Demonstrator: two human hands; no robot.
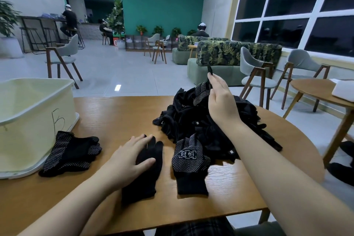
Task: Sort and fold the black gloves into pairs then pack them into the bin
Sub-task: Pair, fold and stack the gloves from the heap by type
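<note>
Flat on a glove [142,168], her left hand [127,156] keeps it still while her right hand [220,97] pinches another glove [204,90] off the pile [201,120].

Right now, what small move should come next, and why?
Probably lift the glove that the right hand pinches clear of the pile and lay it on the flat glove under the left hand, which looks unpaired.
</note>
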